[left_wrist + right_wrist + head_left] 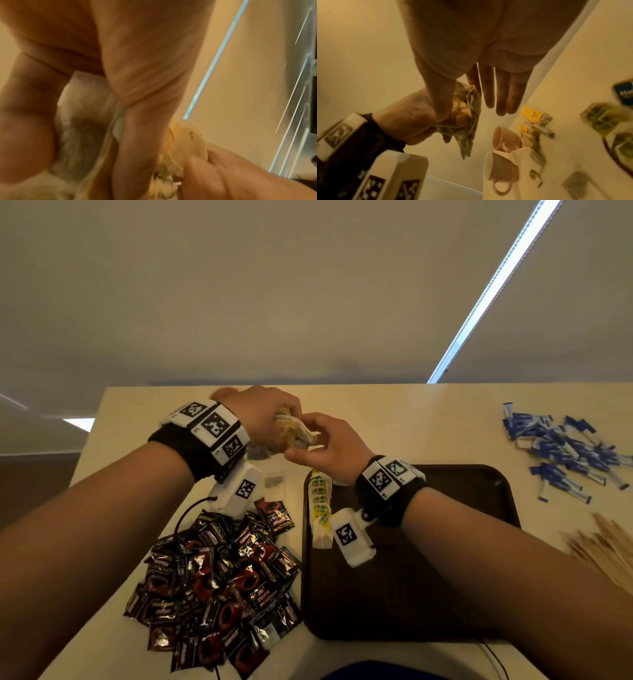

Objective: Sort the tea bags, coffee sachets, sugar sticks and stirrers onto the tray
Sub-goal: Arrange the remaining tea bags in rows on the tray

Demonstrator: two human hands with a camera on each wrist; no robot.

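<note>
My left hand is raised above the table's far side and grips a crumpled bunch of tea bags, also seen in the left wrist view. My right hand meets it from the right and pinches the bunch, its thumb lying across the bags; the other fingers stay straight. A row of green-labelled tea bags stands along the left edge of the dark brown tray. Coffee sachets are piled left of the tray.
Blue sugar sticks lie scattered at the far right, with wooden stirrers nearer me. Loose tea bags and two pink cups on their sides lie on the table below my hands. A cable runs by the sachets.
</note>
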